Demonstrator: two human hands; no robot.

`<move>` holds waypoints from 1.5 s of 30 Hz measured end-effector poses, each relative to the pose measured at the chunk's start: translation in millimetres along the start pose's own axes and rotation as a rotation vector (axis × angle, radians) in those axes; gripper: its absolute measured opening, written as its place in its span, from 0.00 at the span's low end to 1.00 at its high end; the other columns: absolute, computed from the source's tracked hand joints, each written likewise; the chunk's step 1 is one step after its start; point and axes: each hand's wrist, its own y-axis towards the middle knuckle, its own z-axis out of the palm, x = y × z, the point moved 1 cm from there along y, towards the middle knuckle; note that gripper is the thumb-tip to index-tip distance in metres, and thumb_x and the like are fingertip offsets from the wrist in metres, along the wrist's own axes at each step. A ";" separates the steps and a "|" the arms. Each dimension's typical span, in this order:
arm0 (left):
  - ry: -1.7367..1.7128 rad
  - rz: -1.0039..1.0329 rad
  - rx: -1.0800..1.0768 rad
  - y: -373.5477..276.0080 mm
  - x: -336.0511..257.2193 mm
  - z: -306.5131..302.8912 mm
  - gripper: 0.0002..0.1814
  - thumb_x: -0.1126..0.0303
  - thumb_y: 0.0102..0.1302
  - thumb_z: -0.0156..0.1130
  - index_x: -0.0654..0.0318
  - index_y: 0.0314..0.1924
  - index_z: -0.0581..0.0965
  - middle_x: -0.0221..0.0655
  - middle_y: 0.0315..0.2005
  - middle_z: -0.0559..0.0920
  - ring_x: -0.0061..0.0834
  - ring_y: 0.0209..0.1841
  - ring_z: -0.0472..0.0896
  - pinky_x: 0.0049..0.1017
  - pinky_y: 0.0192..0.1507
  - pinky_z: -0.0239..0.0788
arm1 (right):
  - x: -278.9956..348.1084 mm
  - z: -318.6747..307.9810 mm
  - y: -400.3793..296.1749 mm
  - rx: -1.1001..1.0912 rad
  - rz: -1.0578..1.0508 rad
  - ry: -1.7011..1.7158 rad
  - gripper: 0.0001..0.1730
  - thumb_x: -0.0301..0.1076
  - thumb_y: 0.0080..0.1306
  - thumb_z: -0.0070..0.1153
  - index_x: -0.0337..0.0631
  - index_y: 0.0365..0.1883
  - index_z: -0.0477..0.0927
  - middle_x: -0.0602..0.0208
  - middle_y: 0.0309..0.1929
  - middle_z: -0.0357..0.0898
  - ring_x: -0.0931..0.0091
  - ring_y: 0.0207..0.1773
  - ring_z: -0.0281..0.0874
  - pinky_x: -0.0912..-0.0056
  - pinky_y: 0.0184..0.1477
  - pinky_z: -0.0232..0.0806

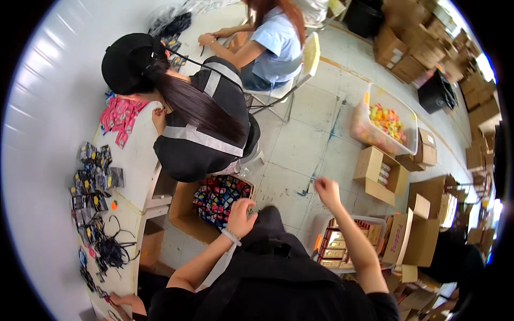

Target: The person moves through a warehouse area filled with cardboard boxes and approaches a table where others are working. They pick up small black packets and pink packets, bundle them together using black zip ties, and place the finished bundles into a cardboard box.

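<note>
My left hand (241, 218), with a pale bracelet at the wrist, is held in the air with its fingers parted and nothing in it. Just beyond it stands an open cardboard box (182, 204) filled with small red, blue and black packets (221, 198). My right hand (327, 190) is raised above the tiled floor with its fingers curled; whether anything small is inside them cannot be told. Below my right forearm lies a clear plastic bin (377, 220) holding gold and red boxes (333, 244).
A co-worker in black (209, 120) bends over the white table (138, 172), which bears pink packets (120, 116), black packets (86, 180) and black cords (114, 250). Another person sits on a folding chair (311, 56). Cartons (371, 164) and a bin of colourful items (359, 120) stand rightward.
</note>
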 end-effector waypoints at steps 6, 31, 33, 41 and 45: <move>-0.185 -0.027 -0.304 216.4 -11.1 34.6 0.17 0.75 0.51 0.63 0.62 0.44 0.73 0.34 0.43 0.76 0.32 0.46 0.74 0.27 0.41 0.69 | 139.8 -21.4 273.9 0.136 -0.425 0.066 0.10 0.29 0.58 0.52 0.38 0.37 0.78 0.56 0.30 0.80 0.60 0.33 0.78 0.63 0.36 0.69; -0.582 -0.560 -1.574 928.0 353.7 -205.4 0.11 0.79 0.55 0.60 0.68 0.40 0.74 0.33 0.34 0.79 0.21 0.35 0.76 0.21 0.35 0.69 | 389.3 341.5 1047.7 0.175 -0.191 0.368 0.12 0.24 0.55 0.46 0.35 0.35 0.80 0.56 0.27 0.78 0.68 0.30 0.76 0.69 0.31 0.67; -0.381 -0.571 -1.534 961.3 397.2 -229.9 0.11 0.79 0.54 0.60 0.67 0.39 0.75 0.34 0.33 0.79 0.22 0.35 0.77 0.22 0.36 0.70 | 406.8 339.4 1058.6 0.053 -0.318 0.164 0.13 0.28 0.56 0.46 0.40 0.32 0.83 0.53 0.34 0.81 0.61 0.40 0.79 0.62 0.43 0.68; -0.212 -0.563 -1.058 1033.7 504.2 -302.4 0.09 0.72 0.57 0.59 0.63 0.39 0.80 0.37 0.36 0.82 0.26 0.38 0.79 0.25 0.41 0.71 | 404.1 401.0 1128.6 0.028 -0.378 0.096 0.08 0.29 0.59 0.52 0.38 0.32 0.83 0.53 0.35 0.79 0.61 0.39 0.77 0.63 0.42 0.67; -0.266 -0.520 -0.837 1050.9 543.8 -305.5 0.12 0.69 0.59 0.58 0.65 0.42 0.79 0.36 0.35 0.83 0.24 0.39 0.79 0.23 0.43 0.70 | 405.3 422.0 1146.5 -0.041 -0.518 0.229 0.08 0.30 0.58 0.55 0.40 0.34 0.83 0.56 0.33 0.80 0.65 0.36 0.78 0.66 0.39 0.68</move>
